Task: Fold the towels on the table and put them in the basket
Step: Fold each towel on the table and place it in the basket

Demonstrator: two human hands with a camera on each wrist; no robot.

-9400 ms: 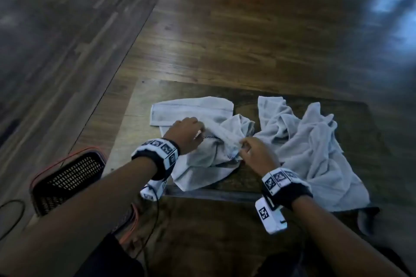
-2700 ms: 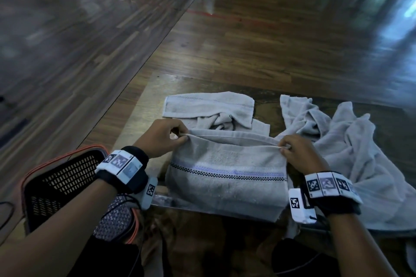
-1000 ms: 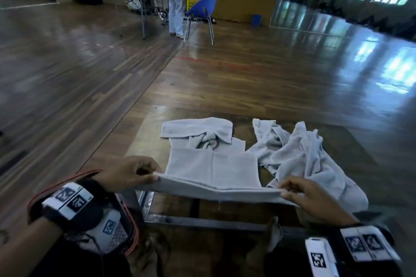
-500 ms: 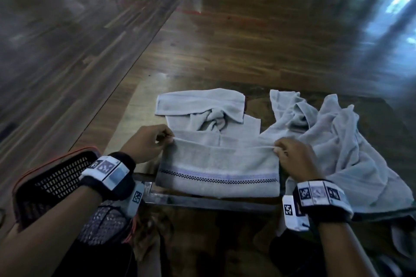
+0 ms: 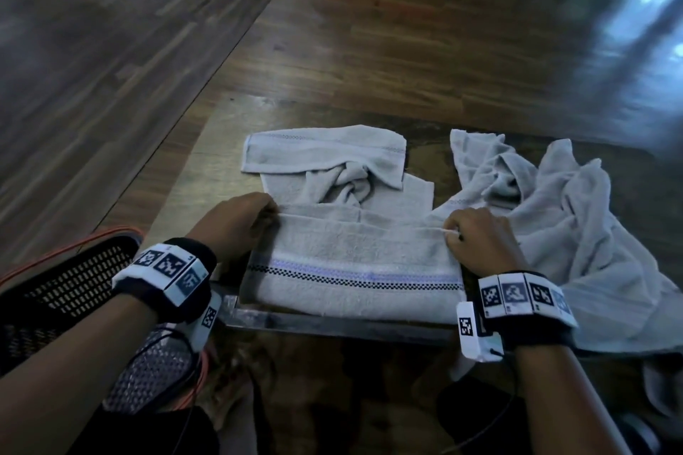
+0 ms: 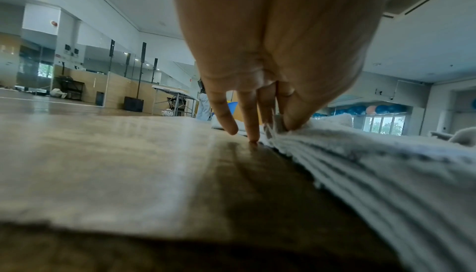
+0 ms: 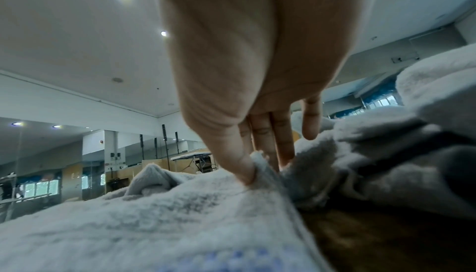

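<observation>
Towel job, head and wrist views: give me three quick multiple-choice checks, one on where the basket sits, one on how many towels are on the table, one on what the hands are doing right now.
1. Where is the basket?
A. on the table
B. low at the person's left, beside the table
C. at the far right

2. How many towels can be told apart on the table?
A. one
B. three
C. six

3. What are the hands doing?
A. both pinch the striped towel's far edge
B. both rest flat on bare wood
C. one reaches into the basket

Key: 1 B, the mesh basket shows beside the left hand. 2 B, the striped towel, a half-folded towel behind it and a crumpled towel at right. 3 A, the left hand and right hand each grip a far corner.
</observation>
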